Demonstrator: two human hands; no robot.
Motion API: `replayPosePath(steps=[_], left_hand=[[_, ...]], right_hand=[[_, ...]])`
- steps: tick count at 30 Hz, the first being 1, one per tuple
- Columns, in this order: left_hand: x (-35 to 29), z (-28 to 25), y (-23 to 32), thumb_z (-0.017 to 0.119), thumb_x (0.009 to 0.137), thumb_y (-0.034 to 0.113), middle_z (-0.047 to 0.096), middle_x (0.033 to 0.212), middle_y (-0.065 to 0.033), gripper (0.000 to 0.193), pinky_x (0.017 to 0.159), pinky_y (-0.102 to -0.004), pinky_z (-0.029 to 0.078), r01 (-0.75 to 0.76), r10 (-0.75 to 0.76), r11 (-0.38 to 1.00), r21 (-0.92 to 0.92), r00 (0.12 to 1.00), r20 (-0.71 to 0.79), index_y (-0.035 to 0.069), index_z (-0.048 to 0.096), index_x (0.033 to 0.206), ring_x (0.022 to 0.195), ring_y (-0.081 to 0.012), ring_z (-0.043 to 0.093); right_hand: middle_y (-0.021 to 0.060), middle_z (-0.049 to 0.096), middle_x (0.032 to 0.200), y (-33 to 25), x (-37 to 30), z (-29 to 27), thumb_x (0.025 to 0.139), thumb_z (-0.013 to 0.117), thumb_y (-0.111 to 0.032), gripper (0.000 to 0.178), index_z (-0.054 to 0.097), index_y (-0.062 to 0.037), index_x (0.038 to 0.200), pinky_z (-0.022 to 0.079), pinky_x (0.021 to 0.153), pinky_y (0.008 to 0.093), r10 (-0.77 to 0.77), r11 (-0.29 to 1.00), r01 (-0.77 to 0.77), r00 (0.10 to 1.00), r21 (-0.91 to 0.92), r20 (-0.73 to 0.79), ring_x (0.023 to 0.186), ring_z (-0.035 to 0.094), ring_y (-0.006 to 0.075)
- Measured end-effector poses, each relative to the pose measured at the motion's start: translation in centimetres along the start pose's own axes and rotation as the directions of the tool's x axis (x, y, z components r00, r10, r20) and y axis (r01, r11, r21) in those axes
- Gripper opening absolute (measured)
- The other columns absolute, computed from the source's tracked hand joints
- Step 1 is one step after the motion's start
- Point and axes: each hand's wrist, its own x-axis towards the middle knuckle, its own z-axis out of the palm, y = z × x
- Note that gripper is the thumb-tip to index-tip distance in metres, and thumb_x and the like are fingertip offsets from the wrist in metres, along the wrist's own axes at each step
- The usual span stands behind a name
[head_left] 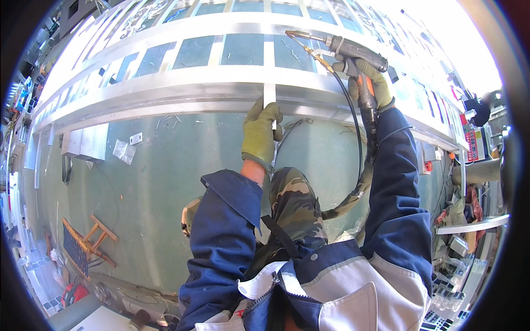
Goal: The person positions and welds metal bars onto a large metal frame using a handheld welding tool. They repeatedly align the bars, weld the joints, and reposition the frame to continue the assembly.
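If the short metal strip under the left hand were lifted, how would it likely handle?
The short metal strip looks thin and flat, so probably light and stiff. Bare metal may slip, though the gloved left hand should grip it. Flat faces mean it is unlikely to roll.

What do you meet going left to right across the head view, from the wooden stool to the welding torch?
Wooden stool → small white plate on the floor → left hand on a short metal bar → black cable → right hand holding the welding torch.

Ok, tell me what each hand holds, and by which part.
Right hand holds the welding torch by its handle. Left hand pinches the short metal strip at its lower end.
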Motion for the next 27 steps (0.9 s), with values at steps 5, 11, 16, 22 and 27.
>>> replayPosePath(steps=[5,11,16,22,27], left_hand=[[0.1,-0.2,-0.1,0.065,0.093,0.017,0.051,0.075,0.0022,0.011,0.046,-0.0227,0.033,0.006,-0.006,1.0,-0.005,1.0,0.012,0.007,0.066,0.096,0.053,-0.006,0.042],[0.0,0.0,0.1,0.065,0.092,0.018,0.052,0.075,0.0018,0.01,0.046,-0.0231,0.033,0.008,-0.008,1.0,0.024,1.0,-0.016,0.008,0.063,0.089,0.053,-0.0065,0.043],[-0.1,0.2,0.2,0.065,0.089,0.017,0.054,0.076,-0.0005,0.012,0.048,-0.0248,0.035,0.008,-0.005,0.998,0.063,0.999,-0.048,0.006,0.062,0.088,0.053,-0.0082,0.047],[1.0,-0.4,-1.1,0.071,0.092,0.023,0.06,0.079,-0.0042,0.021,0.05,-0.0292,0.04,0.01,-0.003,0.987,0.159,0.999,-0.041,0.003,0.065,0.097,0.051,-0.0113,0.048],[1.3,-0.7,-1.0,0.072,0.092,0.023,0.063,0.083,-0.0067,0.023,0.052,-0.03,0.044,-0.015,0.02,0.993,0.118,0.999,-0.035,0.002,0.068,0.102,0.052,-0.0123,0.05]], right_hand=[[0.0158,0.07,0.072,-0.2,-0.4,0.4,0.096,0.072,-0.031,0.038,0.067,-0.0003,0.116,0.046,0.046,0.0332,-0.014,1.0,0.014,1.0,0.003,0.022,0.049,0.06,0.0236],[0.0146,0.071,0.075,-0.8,-1.0,1.9,0.096,0.071,-0.032,0.036,0.07,-0.0007,0.114,0.047,0.049,0.0323,-0.028,0.999,0.028,1.0,0.034,0.009,0.052,0.062,0.022],[0.0155,0.072,0.079,0.7,0.6,-1.1,0.096,0.071,-0.031,0.037,0.067,0.0004,0.116,0.047,0.047,0.0324,-0.011,1.0,0.011,1.0,0.014,-0.026,0.05,0.061,0.022],[0.0138,0.069,0.073,1.9,1.5,-3.0,0.097,0.069,-0.032,0.036,0.067,0.0012,0.112,0.046,0.047,0.0332,-0.108,0.993,0.114,0.98,0.028,-0.168,0.049,0.06,0.0223],[0.0118,0.065,0.072,0.4,0.9,-1.6,0.101,0.063,-0.03,0.032,0.068,0.0001,0.108,0.044,0.058,0.0321,-0.1,0.988,0.112,0.989,-0.106,0.111,0.059,0.058,0.0212]])
